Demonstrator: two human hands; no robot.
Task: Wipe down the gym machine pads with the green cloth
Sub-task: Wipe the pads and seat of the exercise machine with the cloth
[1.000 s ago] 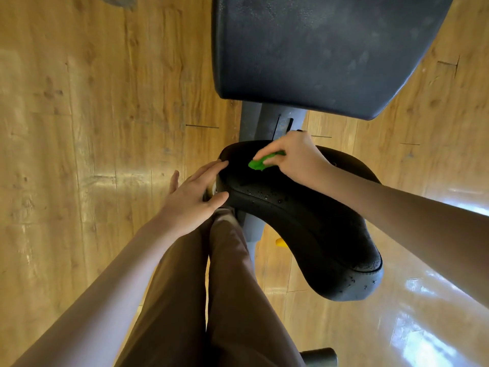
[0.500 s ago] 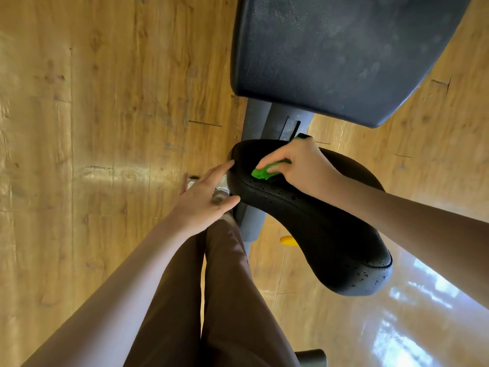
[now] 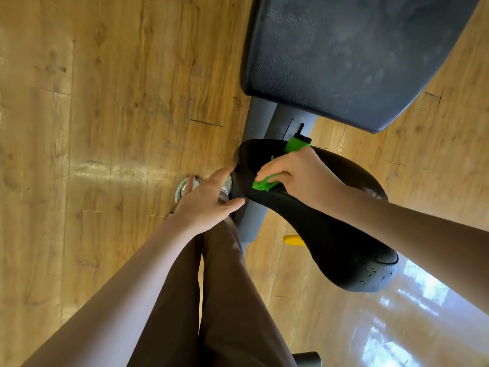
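Note:
A black curved seat pad [image 3: 330,239] sits in the middle, with water droplets near its right end. My right hand [image 3: 299,178] presses a green cloth [image 3: 263,184] onto the pad's upper left part, fingers curled over it. A corner of the cloth [image 3: 297,144] sticks out behind the hand. My left hand [image 3: 209,202] lies with straight fingers against the pad's left edge, thumb under the rim. A large dark back pad [image 3: 344,54] fills the top of the view.
A grey machine post [image 3: 258,123] runs between the two pads. A chrome knob [image 3: 185,189] shows by my left hand, and a yellow lever [image 3: 293,241] below the seat. My brown trousers [image 3: 211,300] stand close by. A wooden floor [image 3: 105,102] lies all around.
My right hand has slid the cloth leftward and down over the seat pad's front edge. My left hand stays at the pad's left edge. A chrome knob has come into view.

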